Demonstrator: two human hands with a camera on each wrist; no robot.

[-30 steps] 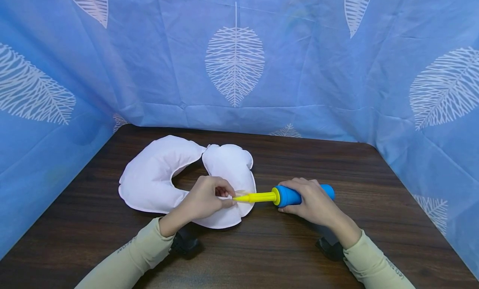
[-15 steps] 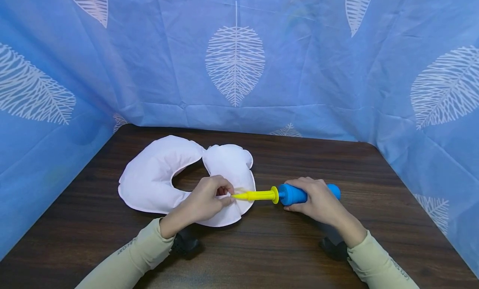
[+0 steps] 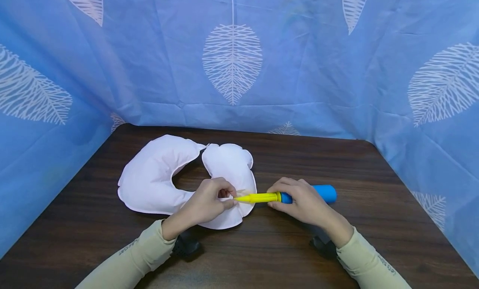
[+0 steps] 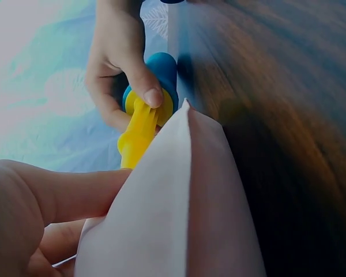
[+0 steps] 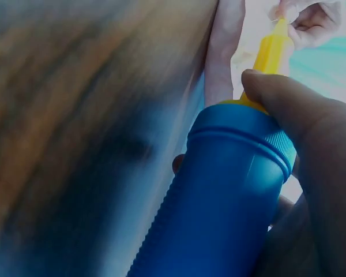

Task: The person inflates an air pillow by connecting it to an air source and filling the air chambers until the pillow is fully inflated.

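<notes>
A white inflatable neck pillow (image 3: 149, 176) lies puffed up on the table, its two ends close together at the back. At its right lobe, my left hand (image 3: 209, 199) pinches the valve area where the tip of a yellow nozzle (image 3: 260, 197) meets the pillow; the fingers hide the exact joint. The nozzle belongs to a hand pump with a blue barrel (image 3: 325, 193). My right hand (image 3: 304, 199) grips the pump around the front of the barrel. In the right wrist view its thumb (image 5: 277, 92) lies at the yellow collar.
A dark wood-grain table (image 3: 374, 239) carries everything. Blue curtains (image 3: 299, 72) with white leaf prints stand along its back and sides. Dark wrist-worn devices (image 3: 185, 245) sit under both forearms.
The barrel slid right, away from the yellow flange, then came back left against it. My right hand now sits farther forward on the pump. The left hand keeps its pinch.
</notes>
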